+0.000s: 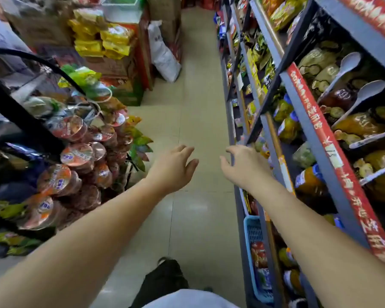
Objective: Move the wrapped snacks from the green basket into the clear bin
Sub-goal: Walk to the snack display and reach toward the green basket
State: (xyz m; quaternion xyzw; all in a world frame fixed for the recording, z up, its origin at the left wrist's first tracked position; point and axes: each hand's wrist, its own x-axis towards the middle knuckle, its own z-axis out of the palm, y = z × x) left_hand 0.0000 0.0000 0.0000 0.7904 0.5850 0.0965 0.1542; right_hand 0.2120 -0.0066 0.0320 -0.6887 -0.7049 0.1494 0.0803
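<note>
So, both hands were out ahead of us over the aisle floor (198, 96), holding nothing. Left hand (176, 167): palm down, fingers loosely spread. Right hand (242, 167): fingers spread and slightly hooked, just beside a front post of the shelf rack (298, 90). We could not tell whether it touched.

Task items: we saw no green basket anywhere. The only basket in view was a blue basket (252, 232), below and behind the right hand on the bottom shelf, with red packets in it. Wrong colour, so we did not count it. A pale tub (120, 5) sat far ahead of the left hand on stacked cartons. Whether it was the clear bin, we could not tell. We could not pick out the wrapped snacks from the rest of the stock.

Our read: this was the locate-and-reach step, with no transfer visible.

To do it well, we thought:
- Find the green basket first and take nothing off the shelves.
- Place the bin close to the basket before picking, to keep carries short.
- Keep fingers spread until directly over the snacks, then take small handfuls, since wrappers probably slip.
- Keep the right forearm off the rack, because the white spoons (342, 70) right of that hand stick out.
- Avoid brushing the cup noodle stack (76, 156) left of the left hand.
</note>
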